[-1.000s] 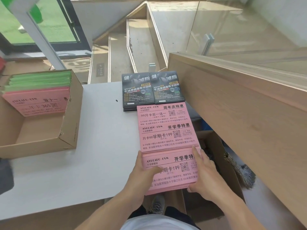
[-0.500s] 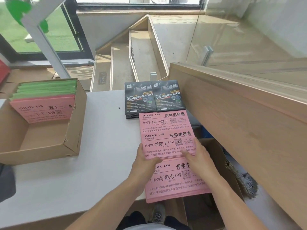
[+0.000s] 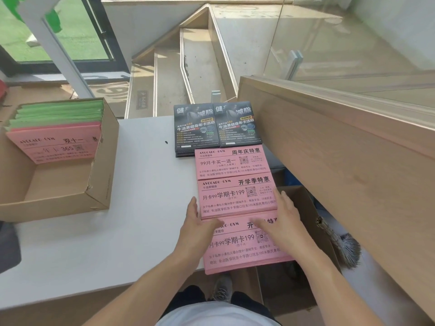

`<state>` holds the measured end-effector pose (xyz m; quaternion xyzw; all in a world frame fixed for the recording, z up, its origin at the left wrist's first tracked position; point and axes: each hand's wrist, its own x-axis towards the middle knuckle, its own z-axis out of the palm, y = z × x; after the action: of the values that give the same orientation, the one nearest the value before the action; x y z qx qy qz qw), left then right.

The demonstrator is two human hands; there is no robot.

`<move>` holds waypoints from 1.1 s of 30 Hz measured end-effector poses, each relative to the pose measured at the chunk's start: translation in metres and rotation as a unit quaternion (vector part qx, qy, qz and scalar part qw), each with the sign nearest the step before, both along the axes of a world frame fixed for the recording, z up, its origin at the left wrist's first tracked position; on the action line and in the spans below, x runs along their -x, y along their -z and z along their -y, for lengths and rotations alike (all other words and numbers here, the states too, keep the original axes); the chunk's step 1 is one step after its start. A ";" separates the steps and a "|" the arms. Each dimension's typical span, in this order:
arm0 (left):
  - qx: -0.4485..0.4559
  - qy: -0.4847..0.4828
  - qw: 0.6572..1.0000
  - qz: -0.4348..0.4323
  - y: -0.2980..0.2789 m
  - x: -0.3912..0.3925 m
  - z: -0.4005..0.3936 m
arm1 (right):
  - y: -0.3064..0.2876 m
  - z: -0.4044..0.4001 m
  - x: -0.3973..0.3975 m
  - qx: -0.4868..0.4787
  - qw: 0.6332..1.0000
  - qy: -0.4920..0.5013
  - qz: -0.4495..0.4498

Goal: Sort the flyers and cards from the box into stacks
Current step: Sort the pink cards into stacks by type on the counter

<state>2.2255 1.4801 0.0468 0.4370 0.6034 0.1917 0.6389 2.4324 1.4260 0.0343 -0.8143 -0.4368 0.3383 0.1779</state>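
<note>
At the far left we see the cardboard box [image 3: 70,184] holding green flyers [image 3: 58,114] above a pink card stack [image 3: 56,147]. On the white tabletop [image 3: 117,220], two piles of dark flyers [image 3: 216,128] sit side by side at the far edge, with pink stacks lined up nearer. Our left hand [image 3: 195,229] and right hand [image 3: 280,222] lie flat with relaxed fingers, bracketing the middle pink stack [image 3: 235,196] and resting on the near pink stack [image 3: 244,250]; neither grips. We judge these paper stacks light, floppy and prone to sliding, so hold them by both long sides, thumbs on top.
</note>
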 end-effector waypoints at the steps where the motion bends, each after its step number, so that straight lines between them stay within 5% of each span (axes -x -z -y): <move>1: 0.003 0.010 1.000 -0.006 0.002 0.003 0.004 | -0.004 0.006 0.000 0.034 0.999 -0.026 0.006; 5: -0.008 0.130 0.991 -0.038 0.008 0.013 0.031 | -0.007 0.038 0.000 0.146 0.978 -0.138 0.049; 9: -0.077 0.231 0.960 -0.134 0.026 0.009 0.051 | -0.002 0.047 0.009 0.164 0.973 -0.116 0.113; 16: -0.192 0.195 0.952 -0.141 0.039 0.009 0.052 | 0.002 0.045 0.007 0.090 0.973 -0.140 0.162; 33: -0.140 0.191 0.968 -0.078 0.032 0.002 0.047 | 0.007 0.040 -0.005 0.093 0.973 -0.167 0.131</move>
<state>2.2235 1.4327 0.0148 0.6426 0.5237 0.1138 0.5476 2.4375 1.3856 0.0278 -0.7800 -0.5529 0.2926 -0.0171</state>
